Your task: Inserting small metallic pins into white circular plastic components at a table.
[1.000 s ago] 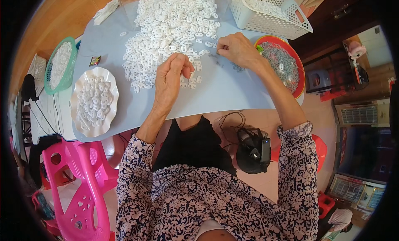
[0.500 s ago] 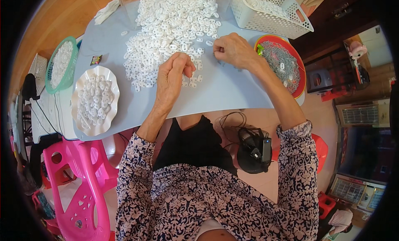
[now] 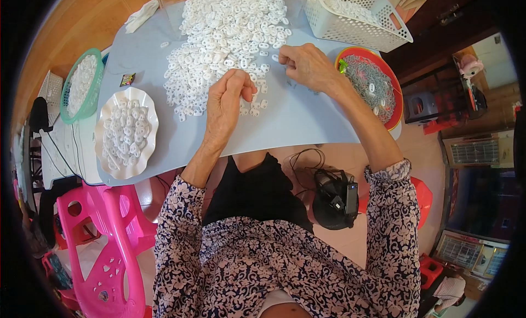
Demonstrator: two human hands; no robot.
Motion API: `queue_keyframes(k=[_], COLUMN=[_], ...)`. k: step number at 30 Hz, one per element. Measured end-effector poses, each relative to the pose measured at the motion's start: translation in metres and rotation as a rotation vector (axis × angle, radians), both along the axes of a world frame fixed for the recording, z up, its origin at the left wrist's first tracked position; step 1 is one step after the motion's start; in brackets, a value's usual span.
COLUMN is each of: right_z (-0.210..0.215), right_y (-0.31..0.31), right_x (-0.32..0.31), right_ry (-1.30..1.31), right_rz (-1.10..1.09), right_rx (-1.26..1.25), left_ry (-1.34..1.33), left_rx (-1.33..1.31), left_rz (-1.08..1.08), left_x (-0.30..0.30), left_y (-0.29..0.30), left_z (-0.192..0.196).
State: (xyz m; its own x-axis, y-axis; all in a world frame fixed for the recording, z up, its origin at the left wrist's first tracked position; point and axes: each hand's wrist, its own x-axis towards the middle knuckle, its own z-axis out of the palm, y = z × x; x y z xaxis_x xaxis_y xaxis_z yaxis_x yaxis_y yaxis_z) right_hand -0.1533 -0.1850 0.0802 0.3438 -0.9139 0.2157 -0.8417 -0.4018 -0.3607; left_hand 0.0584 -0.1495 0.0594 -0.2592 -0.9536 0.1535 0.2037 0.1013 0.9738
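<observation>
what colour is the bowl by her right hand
Red bowl, seen in the head view, beside the right hand.

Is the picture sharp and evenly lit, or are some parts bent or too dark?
Head view: daylight is soft and even, and the hands, left and right, look sharp; the white pile is bright, nearly washed out; the table edges bend, and the rim is black.

This looks like a room in a home where someone does small piece work. A pale blue board (image 3: 296, 120) lies like a table on the person's lap, with a big heap of little white plastic rings (image 3: 224, 33) on it. A bright pink plastic chair (image 3: 104, 236) stands on the floor. A dark wooden cabinet (image 3: 455, 22) and a small shelf with a pink toy (image 3: 468, 66) are nearby.
</observation>
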Motion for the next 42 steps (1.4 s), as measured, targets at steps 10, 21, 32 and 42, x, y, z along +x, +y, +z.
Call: queue_keyframes(k=[10, 21, 32, 42], right_z=[-0.004, -0.003, 0.015, -0.012], right_y=[-0.036, -0.023, -0.017, -0.039], right_x=[0.032, 0.016, 0.022, 0.047], right_ry=[-0.023, 0.120, 0.309, 0.100], right_rz=[0.110, 0.071, -0.036, 0.081], right_rx=[-0.061, -0.035, 0.051, -0.055], left_ry=[-0.011, -0.005, 0.037, -0.013], left_rx=[0.007, -0.009, 0.018, 0.025], left_rz=[0.022, 0.018, 0.018, 0.045], left_x=[0.000, 0.000, 0.000, 0.001], left_y=[0.000, 0.000, 0.000, -0.002], left_z=[0.000, 0.001, -0.003, -0.003])
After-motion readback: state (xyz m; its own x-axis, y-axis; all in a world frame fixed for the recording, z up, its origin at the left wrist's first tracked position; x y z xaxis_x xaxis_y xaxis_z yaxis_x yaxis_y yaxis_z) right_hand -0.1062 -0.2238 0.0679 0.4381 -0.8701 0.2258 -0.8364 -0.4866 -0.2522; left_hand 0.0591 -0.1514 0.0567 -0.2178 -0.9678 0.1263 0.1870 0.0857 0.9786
